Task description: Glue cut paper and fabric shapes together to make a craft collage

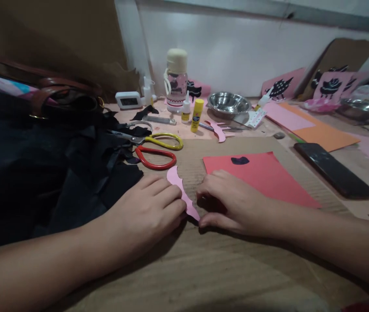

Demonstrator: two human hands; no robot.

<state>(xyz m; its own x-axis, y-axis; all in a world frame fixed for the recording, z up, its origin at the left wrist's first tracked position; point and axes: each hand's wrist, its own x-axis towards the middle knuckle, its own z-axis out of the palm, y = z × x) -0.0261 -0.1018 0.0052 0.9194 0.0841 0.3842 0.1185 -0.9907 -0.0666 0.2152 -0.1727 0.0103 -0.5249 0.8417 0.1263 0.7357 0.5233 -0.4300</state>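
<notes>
A narrow pink paper cutout with one scalloped edge slants across the cardboard between my hands. My left hand has its fingers curled together on the cutout's near half; the fingertips and thumb are partly hidden. To the right, my right hand is held with thumb and curved fingers apart. Its thumb tip is at the cutout's pointed lower end, and no object shows between the fingers. Beneath that hand and forearm lies a red paper sheet bearing a small black paper piece.
Scissors with red and yellow handles lie beyond my left hand, beside black paper scraps. Farther back stand a glue stick, a glue bottle, a water bottle and a metal bowl. A phone lies right.
</notes>
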